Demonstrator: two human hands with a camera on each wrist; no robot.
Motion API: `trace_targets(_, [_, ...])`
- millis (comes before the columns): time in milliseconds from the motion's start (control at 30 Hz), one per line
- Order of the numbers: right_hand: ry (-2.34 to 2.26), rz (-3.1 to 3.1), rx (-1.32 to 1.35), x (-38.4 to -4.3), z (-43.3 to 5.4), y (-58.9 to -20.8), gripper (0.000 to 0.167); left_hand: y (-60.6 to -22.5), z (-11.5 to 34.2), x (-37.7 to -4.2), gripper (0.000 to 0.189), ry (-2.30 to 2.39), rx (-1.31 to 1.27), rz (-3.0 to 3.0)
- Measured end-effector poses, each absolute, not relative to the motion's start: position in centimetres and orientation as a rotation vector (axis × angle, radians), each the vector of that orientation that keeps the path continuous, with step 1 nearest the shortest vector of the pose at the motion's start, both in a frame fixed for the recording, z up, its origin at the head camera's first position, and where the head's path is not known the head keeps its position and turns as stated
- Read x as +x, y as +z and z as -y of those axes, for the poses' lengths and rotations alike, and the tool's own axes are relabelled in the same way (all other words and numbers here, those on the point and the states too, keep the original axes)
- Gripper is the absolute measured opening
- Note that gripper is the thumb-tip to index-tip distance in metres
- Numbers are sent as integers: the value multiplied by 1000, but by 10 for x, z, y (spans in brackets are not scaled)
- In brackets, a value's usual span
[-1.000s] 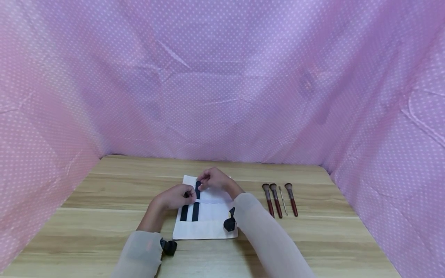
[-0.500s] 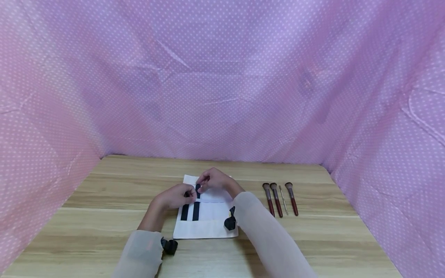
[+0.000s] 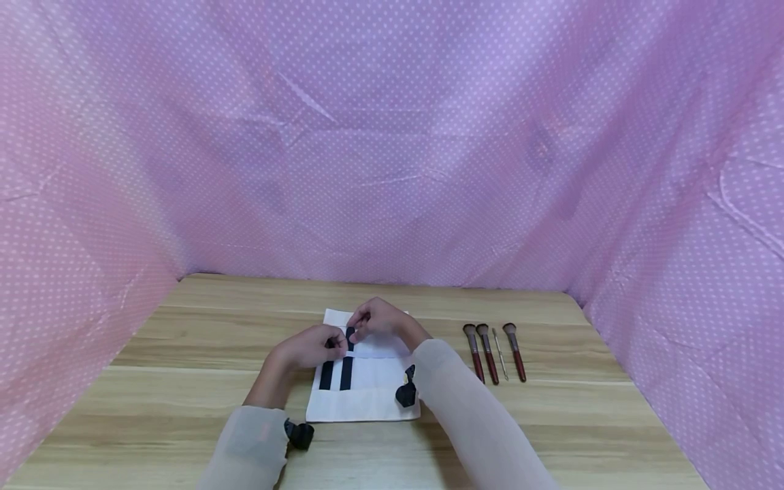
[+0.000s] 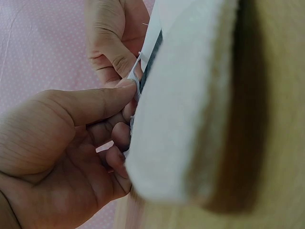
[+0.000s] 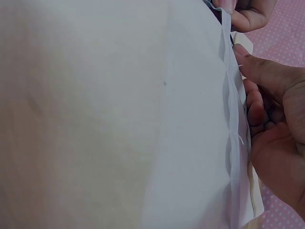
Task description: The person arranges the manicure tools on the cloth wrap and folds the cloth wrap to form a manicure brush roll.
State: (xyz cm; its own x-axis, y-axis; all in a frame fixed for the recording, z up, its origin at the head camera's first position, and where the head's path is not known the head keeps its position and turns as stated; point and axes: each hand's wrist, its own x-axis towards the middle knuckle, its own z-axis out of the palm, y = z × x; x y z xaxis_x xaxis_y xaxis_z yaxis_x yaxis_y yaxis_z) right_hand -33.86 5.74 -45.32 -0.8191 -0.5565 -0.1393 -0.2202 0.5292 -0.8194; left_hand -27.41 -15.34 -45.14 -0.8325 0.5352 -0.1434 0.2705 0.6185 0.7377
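Observation:
A white cloth pouch (image 3: 367, 406) lies flat, with a pocket along its near edge and a white elastic band (image 5: 232, 90) across it. Two flat black strips that look like nail files stand in the pocket side by side. My left hand (image 3: 314, 346) pinches the elastic between thumb and fingers, beside the upper part of the left nail file (image 3: 326, 376). Just beyond the band, my right hand (image 3: 382, 320) holds the rounded upper end of the second nail file (image 3: 346, 374), which passes under the elastic. In the left wrist view the pouch's pale edge hides most of the files.
To the right on the wooden table (image 3: 582, 422) lie two makeup brushes (image 3: 474, 354) (image 3: 488, 355), a thin metal stick (image 3: 499, 355) and another brush (image 3: 514, 352), in a row. Pink dotted cloth (image 3: 392, 170) hangs behind and at both sides.
The second nail file has slid slightly toward me under the elastic, with my right hand lowering a little along with it. My left hand stays on the band.

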Motion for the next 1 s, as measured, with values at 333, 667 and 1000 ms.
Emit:
trace_targets(333, [-1191, -2410, -711, -338, -61, -452, 27, -449, 152, -271, 11, 1051, 621, -2489])
trace_targets(667, [-1277, -2449, -669, -340, -97, -426, 27, -447, 149, -267, 11, 1034, 598, -2501])
trace_targets(1000, [-1153, -2648, -725, -330, -160, -399, 26, -445, 146, -263, 12, 1032, 570, -2517])
